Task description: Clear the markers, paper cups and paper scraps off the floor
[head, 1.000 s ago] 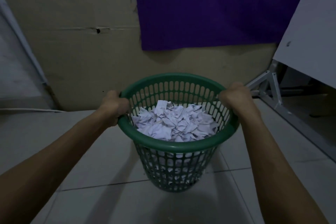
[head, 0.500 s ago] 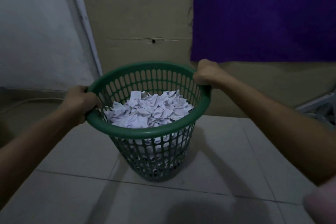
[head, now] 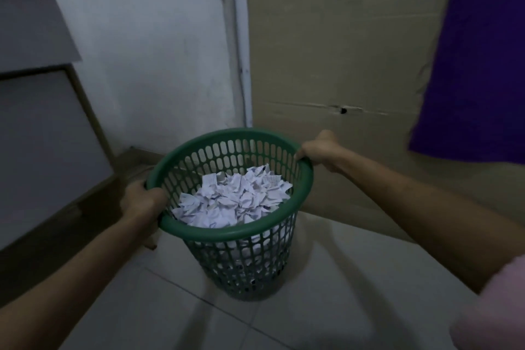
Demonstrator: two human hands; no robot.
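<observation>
A green plastic lattice basket [head: 244,264] is held above the tiled floor in the middle of the head view. It is filled close to the rim with crumpled white paper scraps [head: 233,199]. My left hand [head: 142,203] grips the rim on its near-left side. My right hand [head: 319,150] grips the rim on its far-right side. No markers or paper cups are in view.
A white board on a wooden frame [head: 48,133] leans at the left. A grey-white wall [head: 159,60] with a vertical pipe [head: 241,45] stands behind, a large cardboard sheet [head: 332,37] to its right, and purple cloth [head: 477,65] hangs at far right. Pale floor tiles [head: 326,278] lie below.
The view has swung left while both hands carry the basket along: the purple cloth slid to the right edge and the white wall and leaning board came into sight.
</observation>
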